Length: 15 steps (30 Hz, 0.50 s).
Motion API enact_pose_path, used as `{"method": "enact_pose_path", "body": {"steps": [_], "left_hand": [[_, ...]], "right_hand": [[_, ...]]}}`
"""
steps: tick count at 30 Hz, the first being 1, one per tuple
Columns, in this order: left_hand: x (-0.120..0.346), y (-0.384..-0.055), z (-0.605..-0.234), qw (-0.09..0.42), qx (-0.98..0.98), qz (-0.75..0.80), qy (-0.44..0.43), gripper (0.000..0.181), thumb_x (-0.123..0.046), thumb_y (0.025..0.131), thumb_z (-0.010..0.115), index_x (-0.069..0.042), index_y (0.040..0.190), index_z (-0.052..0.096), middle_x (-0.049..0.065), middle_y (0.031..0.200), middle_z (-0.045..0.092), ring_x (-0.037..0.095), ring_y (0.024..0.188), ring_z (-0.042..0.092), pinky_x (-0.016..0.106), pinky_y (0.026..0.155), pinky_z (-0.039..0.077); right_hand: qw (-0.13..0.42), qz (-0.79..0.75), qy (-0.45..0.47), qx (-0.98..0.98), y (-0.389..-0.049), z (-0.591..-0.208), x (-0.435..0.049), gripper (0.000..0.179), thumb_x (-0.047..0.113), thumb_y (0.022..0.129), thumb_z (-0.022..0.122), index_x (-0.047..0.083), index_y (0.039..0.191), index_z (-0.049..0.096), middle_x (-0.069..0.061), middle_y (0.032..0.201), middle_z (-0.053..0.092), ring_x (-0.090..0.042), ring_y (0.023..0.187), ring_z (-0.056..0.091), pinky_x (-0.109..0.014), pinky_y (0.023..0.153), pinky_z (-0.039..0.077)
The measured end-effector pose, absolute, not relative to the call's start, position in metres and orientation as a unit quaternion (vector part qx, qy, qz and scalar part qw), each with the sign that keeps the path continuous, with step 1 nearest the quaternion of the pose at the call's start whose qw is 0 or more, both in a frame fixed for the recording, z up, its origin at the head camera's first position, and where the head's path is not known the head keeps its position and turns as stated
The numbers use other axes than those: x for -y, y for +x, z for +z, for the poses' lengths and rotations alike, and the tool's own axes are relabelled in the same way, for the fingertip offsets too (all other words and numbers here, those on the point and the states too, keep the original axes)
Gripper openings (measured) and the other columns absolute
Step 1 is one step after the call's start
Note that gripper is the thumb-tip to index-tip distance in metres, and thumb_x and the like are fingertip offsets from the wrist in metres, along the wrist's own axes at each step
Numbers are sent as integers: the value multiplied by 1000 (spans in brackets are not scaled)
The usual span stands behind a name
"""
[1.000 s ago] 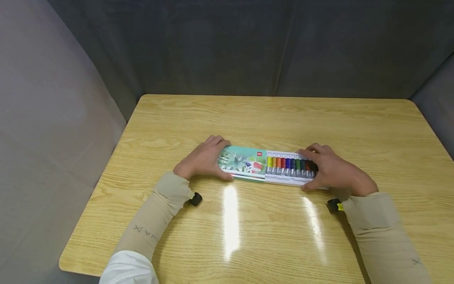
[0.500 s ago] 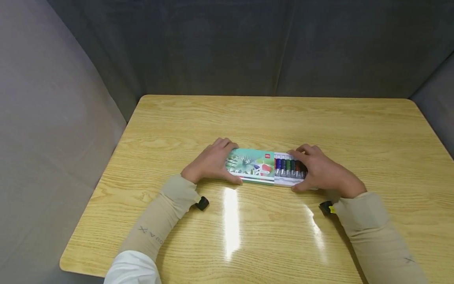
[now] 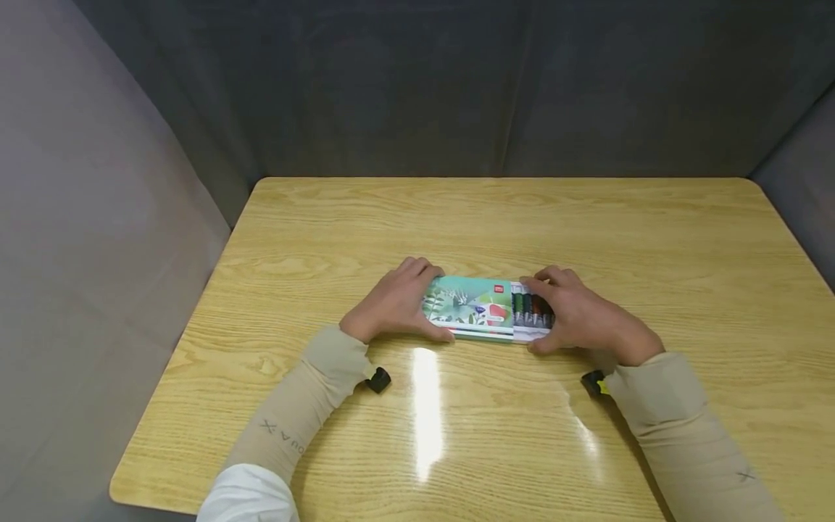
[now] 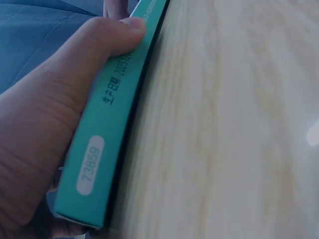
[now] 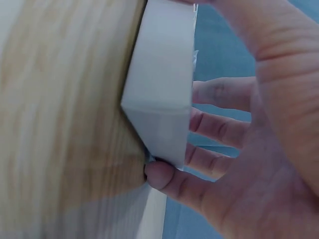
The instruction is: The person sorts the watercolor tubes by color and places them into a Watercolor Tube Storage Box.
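Observation:
A teal paint box sleeve [image 3: 470, 308] with a leaf print lies on the table, its green side wall [image 4: 109, 109] filling much of the left wrist view. Out of its right end sticks a white tray [image 3: 524, 335] of paint tubes [image 3: 527, 308], dark green to brown. My left hand [image 3: 399, 301] grips the sleeve's left end, thumb along the near side and fingers at the far side. At the other end my right hand [image 3: 580, 312] holds the tray between thumb and fingers. In the right wrist view the tray's white end [image 5: 157, 99] shows, fingers curled about it.
The wooden table [image 3: 365, 217] reaches out around the box on all sides. A dark curtain [image 3: 391, 87] hangs behind it, and a grey one [image 3: 98, 254] stands on the left. Small black wrist cameras [image 3: 378, 379] jut from the sleeves close to the tabletop.
The tray has slid left into the sleeve, so fewer paint tubes show. My right hand has moved left with it, while my left hand and the sleeve have shifted slightly right.

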State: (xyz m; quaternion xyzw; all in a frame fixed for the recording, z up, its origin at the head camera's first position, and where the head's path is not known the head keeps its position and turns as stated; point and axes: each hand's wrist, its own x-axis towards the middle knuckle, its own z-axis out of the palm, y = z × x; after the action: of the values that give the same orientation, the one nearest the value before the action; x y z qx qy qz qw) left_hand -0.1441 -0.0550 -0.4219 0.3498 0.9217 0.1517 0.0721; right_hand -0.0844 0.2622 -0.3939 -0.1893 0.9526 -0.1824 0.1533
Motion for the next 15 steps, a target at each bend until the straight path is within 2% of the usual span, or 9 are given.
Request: {"method": "enact_pose_path", "body": {"steps": [11, 15], "left_hand": [[45, -141, -424, 70, -922, 142, 352, 117, -87, 61, 75, -13, 149, 51, 4, 139, 56, 20, 125, 49, 38, 104, 51], [39, -140, -422, 73, -922, 139, 353, 118, -88, 61, 75, -14, 150, 50, 2, 139, 56, 19, 125, 49, 37, 102, 52]], "right_hand": [[147, -193, -196, -950, -84, -398, -258, 105, 43, 73, 93, 0, 155, 43, -23, 147, 43, -39, 129, 42, -53, 101, 50], [161, -208, -197, -945, -84, -396, -254, 110, 43, 72, 94, 0, 157, 40, -22, 148, 41, -39, 131, 42, -54, 103, 49]]}}
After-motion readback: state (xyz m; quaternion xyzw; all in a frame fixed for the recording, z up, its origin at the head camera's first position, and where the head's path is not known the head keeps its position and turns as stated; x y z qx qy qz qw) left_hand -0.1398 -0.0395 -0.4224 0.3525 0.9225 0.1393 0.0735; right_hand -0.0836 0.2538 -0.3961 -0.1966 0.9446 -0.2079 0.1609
